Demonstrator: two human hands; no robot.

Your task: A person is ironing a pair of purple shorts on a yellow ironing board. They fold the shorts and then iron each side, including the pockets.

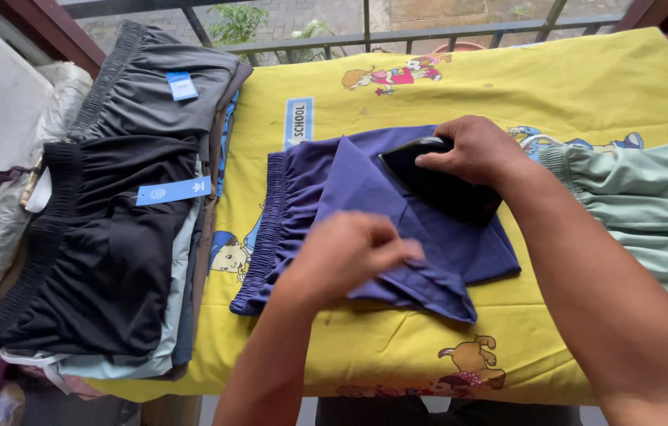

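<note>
A stack of dark shorts (pixel 105 237) is lying left, a pale green garment (pixel 649 205) right, on the yellow-sheeted bench (pixel 586 87). Navy shorts (pixel 365 213) are lying mid-bench, waistband pointing left, long axis left-right. The left hand (pixel 349 252) is pinching their fold; the right hand (pixel 472 150) is pressing a black iron (pixel 440 188) on them.

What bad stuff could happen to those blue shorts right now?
The right hand presses a dark iron on the blue shorts; lingering in one spot might scorch them. The left hand pinches the folded flap close by, so fingers could get burnt. The stack of dark shorts overhangs the yellow cloth's left edge and might slide off.
</note>
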